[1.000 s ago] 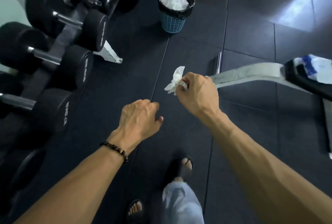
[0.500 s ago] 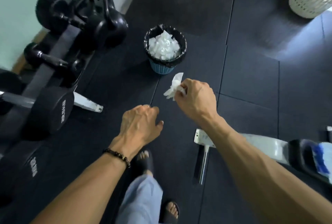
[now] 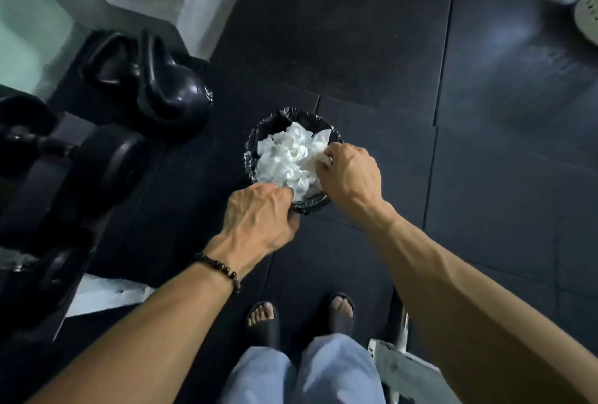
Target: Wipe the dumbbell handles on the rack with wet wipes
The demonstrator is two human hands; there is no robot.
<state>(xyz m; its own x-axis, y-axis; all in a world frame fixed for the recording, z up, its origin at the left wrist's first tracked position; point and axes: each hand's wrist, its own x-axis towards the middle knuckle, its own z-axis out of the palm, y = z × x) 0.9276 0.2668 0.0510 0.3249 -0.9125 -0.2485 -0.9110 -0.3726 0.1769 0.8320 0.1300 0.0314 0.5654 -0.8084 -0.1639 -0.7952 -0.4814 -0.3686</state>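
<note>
Pinching a white wipe (image 3: 323,157), my right hand (image 3: 351,173) sits over the full bin (image 3: 252,144). My left hand (image 3: 259,219) grips the bin's near rim, just beside the right grip.

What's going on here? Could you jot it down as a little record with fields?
place: gym floor of dark mats
bin: small lined bin, piled with white wipes
right hand: over the bin, pinching a used wipe
left hand: at the bin's near rim
nearby: kettlebells and dumbbells, left
</note>
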